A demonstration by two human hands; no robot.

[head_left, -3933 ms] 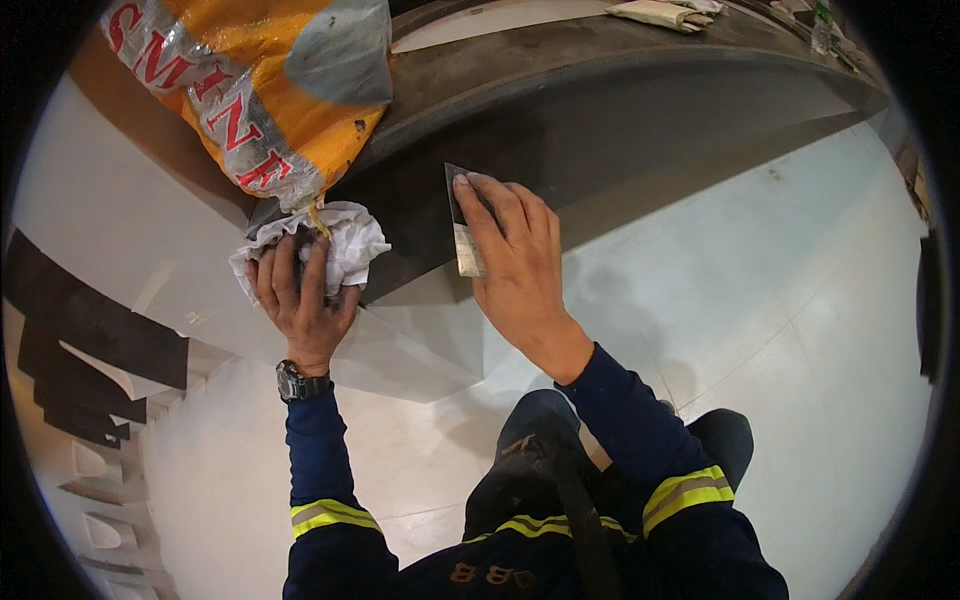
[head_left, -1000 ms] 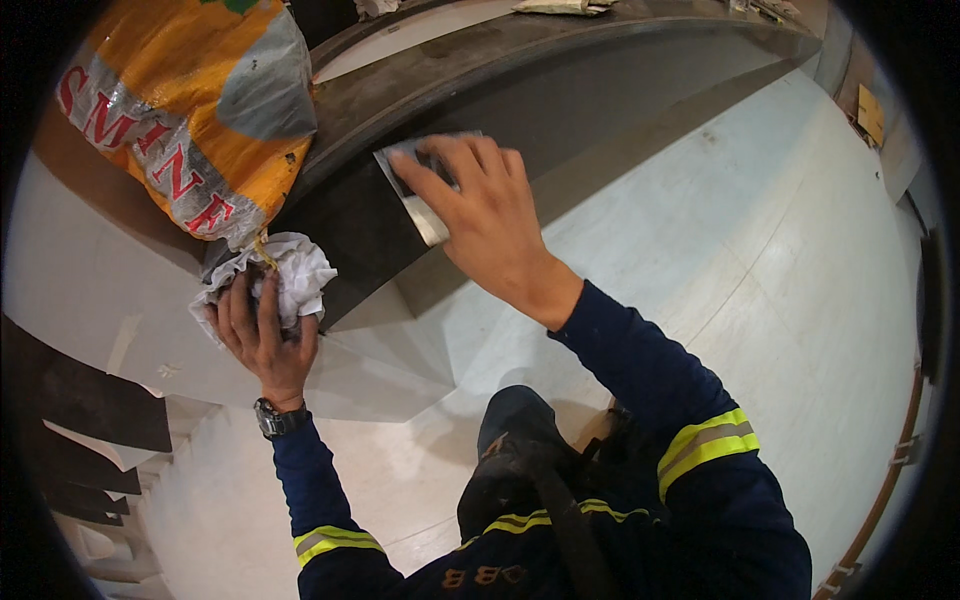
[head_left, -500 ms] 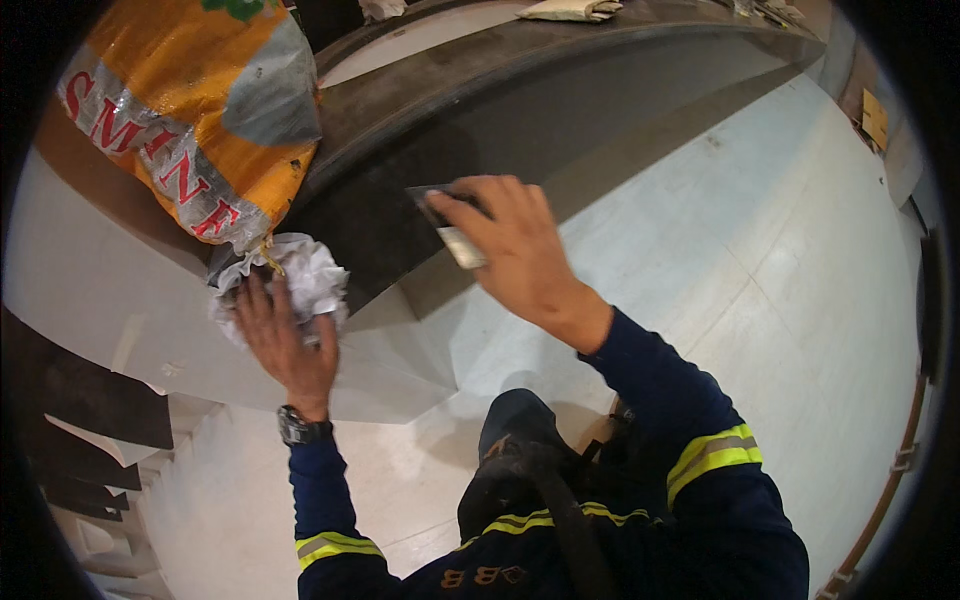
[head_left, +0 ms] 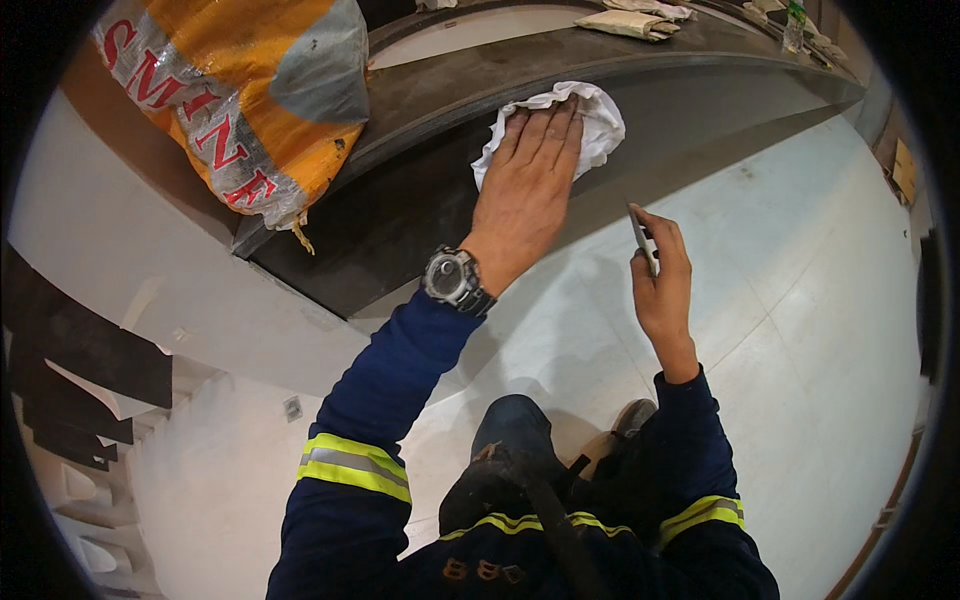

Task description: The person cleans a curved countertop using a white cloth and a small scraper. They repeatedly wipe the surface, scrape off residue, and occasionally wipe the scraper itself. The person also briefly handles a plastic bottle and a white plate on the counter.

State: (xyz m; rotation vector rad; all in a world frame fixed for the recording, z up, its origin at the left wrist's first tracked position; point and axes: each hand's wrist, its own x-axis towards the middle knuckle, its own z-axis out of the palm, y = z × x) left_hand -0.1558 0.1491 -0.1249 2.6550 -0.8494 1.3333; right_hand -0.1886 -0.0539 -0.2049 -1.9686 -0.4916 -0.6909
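Note:
A crumpled white cloth (head_left: 600,125) lies against the dark curved front panel (head_left: 400,220) of a counter. My left hand (head_left: 525,195) presses it there, palm down, with the fingers laid together over it and a watch on the wrist. To the right, over the pale floor, my right hand (head_left: 665,275) grips a flat scraper (head_left: 641,238) between thumb and fingers. The scraper shows nearly edge-on, its thin blade pointing up and away from the panel.
An orange and silver woven sack (head_left: 260,100) rests on the counter's left end, its tied corner hanging over the edge. Folded paper packets (head_left: 628,25) and a clear bottle (head_left: 794,30) sit on the countertop (head_left: 480,70). My shoe (head_left: 632,418) stands on the tiled floor (head_left: 760,350).
My left hand has carried the cloth from the counter's left corner, below the sack, rightward onto the dark panel. My right hand has drawn the scraper off the panel, to the right.

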